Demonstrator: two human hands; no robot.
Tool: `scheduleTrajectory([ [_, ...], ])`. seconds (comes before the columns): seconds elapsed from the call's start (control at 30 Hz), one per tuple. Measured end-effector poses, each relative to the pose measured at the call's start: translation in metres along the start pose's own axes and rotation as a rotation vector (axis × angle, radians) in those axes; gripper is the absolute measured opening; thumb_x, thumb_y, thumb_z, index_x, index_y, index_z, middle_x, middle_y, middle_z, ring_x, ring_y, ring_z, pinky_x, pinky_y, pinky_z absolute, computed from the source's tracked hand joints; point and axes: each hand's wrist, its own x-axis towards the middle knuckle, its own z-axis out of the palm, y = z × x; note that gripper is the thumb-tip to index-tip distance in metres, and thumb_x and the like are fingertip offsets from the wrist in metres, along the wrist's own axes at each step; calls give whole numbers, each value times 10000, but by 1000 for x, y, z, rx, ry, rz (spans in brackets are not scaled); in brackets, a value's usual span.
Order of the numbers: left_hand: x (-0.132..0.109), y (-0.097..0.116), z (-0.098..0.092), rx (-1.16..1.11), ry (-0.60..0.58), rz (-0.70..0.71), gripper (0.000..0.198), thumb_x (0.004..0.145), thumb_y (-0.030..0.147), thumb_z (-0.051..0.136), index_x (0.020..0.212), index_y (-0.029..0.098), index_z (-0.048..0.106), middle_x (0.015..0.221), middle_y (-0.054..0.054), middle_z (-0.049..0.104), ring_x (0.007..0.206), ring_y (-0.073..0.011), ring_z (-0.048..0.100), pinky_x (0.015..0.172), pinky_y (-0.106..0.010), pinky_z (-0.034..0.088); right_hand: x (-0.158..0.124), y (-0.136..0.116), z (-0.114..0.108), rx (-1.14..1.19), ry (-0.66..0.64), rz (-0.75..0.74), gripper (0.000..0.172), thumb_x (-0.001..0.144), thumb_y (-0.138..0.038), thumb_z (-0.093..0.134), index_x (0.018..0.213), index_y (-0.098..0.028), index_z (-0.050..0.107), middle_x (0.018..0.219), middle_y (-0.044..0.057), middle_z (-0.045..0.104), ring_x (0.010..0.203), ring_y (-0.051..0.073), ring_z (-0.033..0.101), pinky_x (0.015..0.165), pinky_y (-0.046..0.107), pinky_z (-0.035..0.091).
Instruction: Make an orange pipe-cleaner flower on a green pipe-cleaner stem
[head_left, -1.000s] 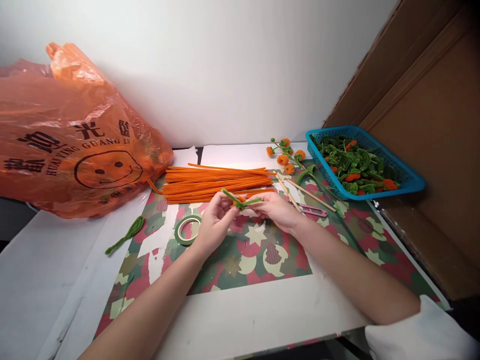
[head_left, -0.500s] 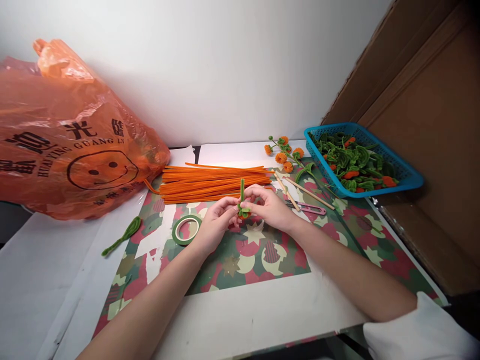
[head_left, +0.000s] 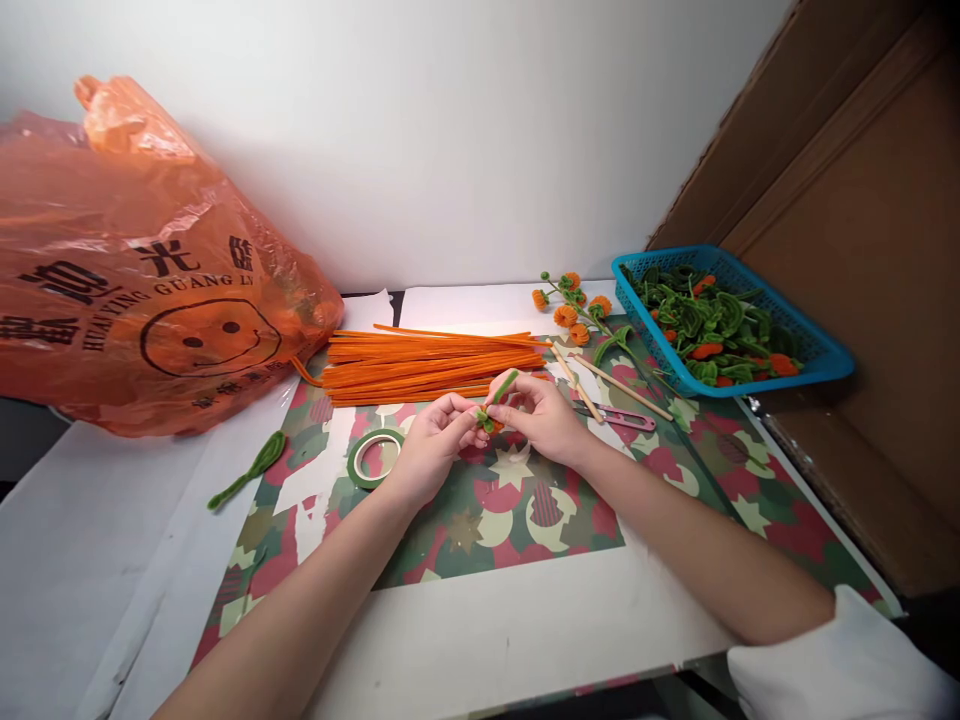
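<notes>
Between my fingertips is a small pipe-cleaner flower [head_left: 486, 422], green and orange, with a short green stem that leans up to the right. My left hand [head_left: 437, 440] pinches its left side, fingers closed. On the other side my right hand [head_left: 537, 415] is closed on the flower near the base of its stem. Part of the flower is hidden by the fingers. Just left of my left hand lies a roll of green tape [head_left: 367, 470]. Behind both hands is a bundle of orange pipe cleaners [head_left: 427, 362].
An orange plastic bag [head_left: 172, 270] stands at the left. A green fuzzy leaf [head_left: 251, 470] lies below it. Right of my hands are wooden sticks [head_left: 622, 385] and pink thread snips [head_left: 628, 418]. Behind them lies a finished flower spray [head_left: 574, 312], beside a blue basket [head_left: 832, 365] of green and orange pieces.
The flower's green stem has tipped from upright to slanting right. Both hands keep nearly the same place and still hold the flower. The whole view has shifted slightly.
</notes>
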Motion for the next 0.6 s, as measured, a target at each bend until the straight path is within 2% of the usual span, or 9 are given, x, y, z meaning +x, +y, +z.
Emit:
scheduleTrajectory([
  [0.13, 0, 0, 1, -43, 49, 0, 325, 612, 340, 814, 753, 152, 590, 632, 33, 629, 550, -59, 584, 589, -172, 484, -2, 6, 3, -5, 54, -96, 130, 823, -335, 614, 811, -206, 606, 862, 22, 610, 870, 161, 575, 801, 309, 445],
  [0.23, 1, -1, 2, -60, 96, 12, 333, 611, 361, 813, 748, 144, 601, 650, 19, 636, 585, -82, 608, 628, -208, 504, -7, 4, 5, -162, 123, -169, 74, 819, -278, 611, 801, -207, 596, 897, 35, 605, 926, 179, 569, 859, 337, 434],
  [0.4, 3, -2, 2, -110, 193, 66, 344, 569, 346, 835, 735, 141, 615, 695, 18, 640, 605, -91, 613, 669, -246, 527, -17, -1, 11, -479, 246, -215, 101, 792, -269, 633, 773, -211, 553, 840, 41, 572, 839, 194, 536, 754, 327, 418],
  [0.6, -1, -1, 6, -98, 188, 56, 329, 584, 353, 832, 750, 136, 649, 757, -3, 660, 698, -107, 639, 734, -251, 539, -21, 5, 17, -790, 164, -181, 162, 883, -255, 514, 736, -192, 536, 740, 40, 599, 737, 187, 521, 721, 330, 333],
])
